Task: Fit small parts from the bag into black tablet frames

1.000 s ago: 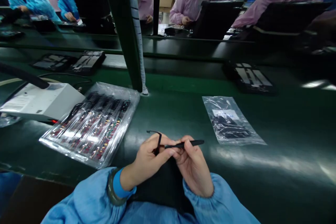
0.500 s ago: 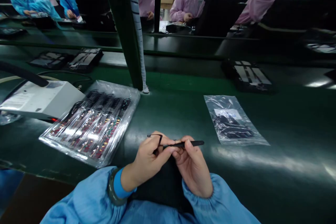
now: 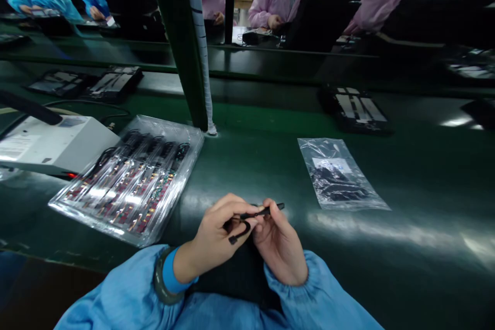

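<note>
My left hand (image 3: 216, 229) and my right hand (image 3: 278, 247) meet above my lap, just off the front edge of a dark green workbench (image 3: 247, 165). Both pinch a slim black stick (image 3: 265, 211). A thin curved black wire piece (image 3: 242, 232) hangs below my left fingers, partly hidden by them. I cannot tell whether it joins the stick. A grey band circles my left wrist (image 3: 164, 278). Nearest my left hand lies a clear plastic bag of circuit boards with black cables (image 3: 127, 180).
A clear bag with dark contents (image 3: 336, 175) lies to the right. A white device (image 3: 58, 147) stands at left. Black trays (image 3: 353, 111) and a dark green post (image 3: 181, 46) stand farther along. Co-workers in sleeves sit across the bench.
The curved wire piece has swung from above my left hand to below it. The stick now tilts upward at its right end. The view has shifted slightly up and left.
</note>
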The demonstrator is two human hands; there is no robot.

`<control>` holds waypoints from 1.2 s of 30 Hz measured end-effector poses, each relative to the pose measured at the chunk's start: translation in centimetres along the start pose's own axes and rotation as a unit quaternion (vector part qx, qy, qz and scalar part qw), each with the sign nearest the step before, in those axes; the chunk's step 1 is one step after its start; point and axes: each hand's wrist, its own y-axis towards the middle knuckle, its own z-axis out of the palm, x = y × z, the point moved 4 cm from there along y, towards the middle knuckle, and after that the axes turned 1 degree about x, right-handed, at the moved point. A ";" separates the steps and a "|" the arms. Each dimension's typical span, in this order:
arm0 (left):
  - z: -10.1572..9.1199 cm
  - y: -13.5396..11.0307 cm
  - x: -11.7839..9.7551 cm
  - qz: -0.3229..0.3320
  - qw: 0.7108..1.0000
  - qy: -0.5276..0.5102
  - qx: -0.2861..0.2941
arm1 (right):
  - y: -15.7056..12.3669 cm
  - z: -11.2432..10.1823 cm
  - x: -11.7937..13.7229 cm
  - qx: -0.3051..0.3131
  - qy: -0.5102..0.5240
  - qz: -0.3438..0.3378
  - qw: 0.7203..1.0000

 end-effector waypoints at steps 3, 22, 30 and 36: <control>0.0 -0.2 0.1 -0.002 1.000 0.004 -0.003 | 0.0 0.1 0.0 0.001 0.005 0.002 1.000; -0.2 0.0 -0.3 0.044 0.999 0.021 -0.011 | -0.1 0.5 -0.2 0.027 -0.031 -0.040 0.998; -0.2 -0.3 -0.1 0.019 0.999 0.029 -0.008 | -0.2 0.5 -0.1 0.010 -0.050 -0.046 0.998; -0.3 -0.6 1.3 -0.122 0.990 -0.048 -0.044 | -0.5 0.5 0.8 0.025 -0.032 -0.044 0.998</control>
